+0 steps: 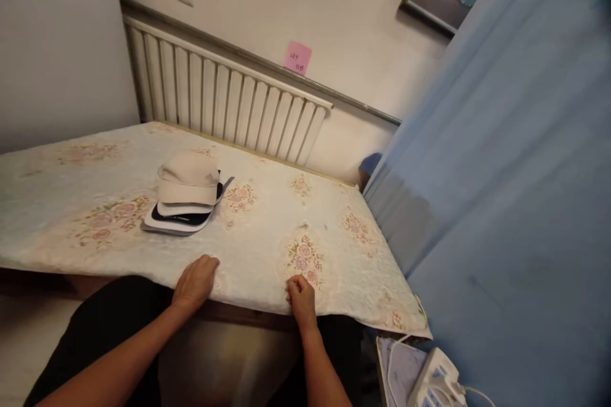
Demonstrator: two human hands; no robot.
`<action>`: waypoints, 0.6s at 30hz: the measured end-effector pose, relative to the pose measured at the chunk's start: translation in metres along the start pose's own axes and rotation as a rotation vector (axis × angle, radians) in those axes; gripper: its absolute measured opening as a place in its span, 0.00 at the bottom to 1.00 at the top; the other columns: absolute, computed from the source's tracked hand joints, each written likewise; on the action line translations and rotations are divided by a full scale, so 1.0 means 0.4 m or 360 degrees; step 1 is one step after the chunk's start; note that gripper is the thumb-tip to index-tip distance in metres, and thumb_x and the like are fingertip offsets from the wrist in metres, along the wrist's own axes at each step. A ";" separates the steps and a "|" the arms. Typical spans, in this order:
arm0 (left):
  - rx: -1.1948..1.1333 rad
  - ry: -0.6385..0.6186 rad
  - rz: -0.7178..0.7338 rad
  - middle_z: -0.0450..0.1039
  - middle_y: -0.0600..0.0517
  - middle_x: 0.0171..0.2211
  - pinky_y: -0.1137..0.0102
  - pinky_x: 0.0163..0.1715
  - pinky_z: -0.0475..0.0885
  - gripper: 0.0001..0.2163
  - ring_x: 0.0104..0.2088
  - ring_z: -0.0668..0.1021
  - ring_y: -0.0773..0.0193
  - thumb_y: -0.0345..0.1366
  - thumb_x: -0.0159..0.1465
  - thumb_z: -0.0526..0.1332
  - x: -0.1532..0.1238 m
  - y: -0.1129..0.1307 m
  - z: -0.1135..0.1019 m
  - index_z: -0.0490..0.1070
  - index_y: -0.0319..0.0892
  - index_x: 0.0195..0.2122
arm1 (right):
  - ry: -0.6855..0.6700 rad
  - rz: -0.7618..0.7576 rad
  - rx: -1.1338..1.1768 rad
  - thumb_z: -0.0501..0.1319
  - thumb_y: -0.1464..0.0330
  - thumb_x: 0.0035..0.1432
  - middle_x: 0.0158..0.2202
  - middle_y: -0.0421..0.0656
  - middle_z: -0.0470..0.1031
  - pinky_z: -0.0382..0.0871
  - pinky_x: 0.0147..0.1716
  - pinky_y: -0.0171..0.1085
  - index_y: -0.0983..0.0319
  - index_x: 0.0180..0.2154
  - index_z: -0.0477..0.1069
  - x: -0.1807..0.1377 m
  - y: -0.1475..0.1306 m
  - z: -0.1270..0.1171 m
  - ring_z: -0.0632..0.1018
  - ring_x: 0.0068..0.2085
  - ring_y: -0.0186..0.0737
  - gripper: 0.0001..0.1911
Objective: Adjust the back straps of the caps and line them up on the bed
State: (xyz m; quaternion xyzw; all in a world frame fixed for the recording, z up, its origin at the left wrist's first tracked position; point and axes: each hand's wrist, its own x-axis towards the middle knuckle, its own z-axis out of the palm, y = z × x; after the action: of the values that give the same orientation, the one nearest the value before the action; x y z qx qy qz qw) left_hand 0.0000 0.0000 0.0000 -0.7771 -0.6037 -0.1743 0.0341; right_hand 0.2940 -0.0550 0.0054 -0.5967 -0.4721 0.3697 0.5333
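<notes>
A stack of several baseball caps [188, 179] sits on the left part of a flower-patterned cloth [267, 229], with a beige cap on top and white, black and grey brims showing below. At the front edge of the cloth rests my left hand [195, 281], its fingers curled closed, nearer to me than the caps and apart from them. My right hand [301, 300] lies on the same edge further right, by a printed rose bunch. Its fingers are bent in and pressed together, and no object shows in either hand.
Behind the covered surface stands a white radiator [229, 92] against the wall, with a pink note [297, 57] above it. A blue curtain [496, 191] hangs along the right side. Low at right are a white power strip [439, 381] and its cable.
</notes>
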 end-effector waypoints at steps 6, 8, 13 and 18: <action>-0.0041 -0.0043 -0.0054 0.71 0.45 0.37 0.64 0.42 0.64 0.12 0.39 0.73 0.56 0.29 0.65 0.49 0.003 0.008 -0.012 0.72 0.40 0.40 | -0.0002 -0.0033 -0.0022 0.57 0.67 0.49 0.19 0.34 0.66 0.59 0.20 0.29 0.61 0.24 0.68 -0.012 -0.019 -0.002 0.66 0.20 0.30 0.06; -0.0032 -0.0049 -0.0060 0.71 0.45 0.37 0.63 0.43 0.64 0.12 0.39 0.73 0.56 0.29 0.65 0.49 0.004 0.010 -0.012 0.72 0.40 0.40 | -0.0007 -0.0028 -0.0009 0.57 0.66 0.48 0.18 0.34 0.66 0.59 0.20 0.29 0.61 0.24 0.68 -0.014 -0.024 -0.004 0.66 0.20 0.30 0.06; 0.0092 -0.0040 -0.0026 0.71 0.45 0.37 0.65 0.43 0.64 0.13 0.39 0.73 0.56 0.29 0.66 0.48 0.004 0.011 -0.010 0.72 0.41 0.40 | -0.0026 0.0073 0.0105 0.58 0.63 0.46 0.17 0.33 0.65 0.56 0.18 0.29 0.60 0.23 0.66 -0.011 -0.056 0.003 0.64 0.18 0.29 0.08; 0.0127 -0.0049 -0.0040 0.70 0.46 0.36 0.65 0.43 0.64 0.13 0.40 0.73 0.56 0.29 0.66 0.47 0.005 0.014 -0.008 0.71 0.41 0.41 | -0.0192 0.0138 0.0335 0.58 0.59 0.50 0.16 0.33 0.64 0.59 0.18 0.30 0.60 0.27 0.66 -0.085 -0.238 0.028 0.63 0.16 0.28 0.11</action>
State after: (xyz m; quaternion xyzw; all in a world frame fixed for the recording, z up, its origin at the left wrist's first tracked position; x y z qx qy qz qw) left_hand 0.0049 -0.0005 0.0044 -0.7700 -0.6205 -0.1384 0.0536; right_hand 0.2576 -0.0857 0.0953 -0.5341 -0.4357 0.4750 0.5471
